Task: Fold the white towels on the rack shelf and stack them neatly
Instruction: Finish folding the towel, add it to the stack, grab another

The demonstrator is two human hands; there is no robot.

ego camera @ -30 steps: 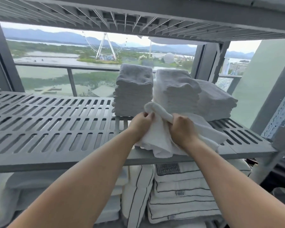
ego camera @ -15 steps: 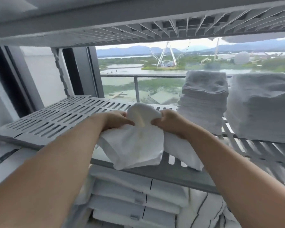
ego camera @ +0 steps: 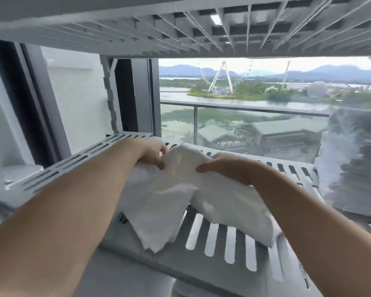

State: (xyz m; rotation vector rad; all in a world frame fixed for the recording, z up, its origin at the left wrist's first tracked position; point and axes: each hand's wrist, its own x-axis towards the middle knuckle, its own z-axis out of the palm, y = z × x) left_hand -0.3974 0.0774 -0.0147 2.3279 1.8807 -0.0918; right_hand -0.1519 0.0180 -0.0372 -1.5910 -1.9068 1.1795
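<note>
Seen from my remote station, both hands work a white towel [ego camera: 176, 196] over the grey slatted rack shelf [ego camera: 221, 245]. The left hand [ego camera: 151, 154] pinches the cloth's upper edge with curled fingers. The right hand [ego camera: 226, 170] grips the same edge just beside it, thumb on the near face. The towel hangs crumpled between them, its two lower corners drooping toward the shelf's front; I cannot tell whether they touch it. A blurred stack of folded towels [ego camera: 356, 163] stands on the shelf at far right. A second slatted shelf [ego camera: 180, 28] runs overhead, and a Ferris wheel [ego camera: 221, 80] shows through the window.
</note>
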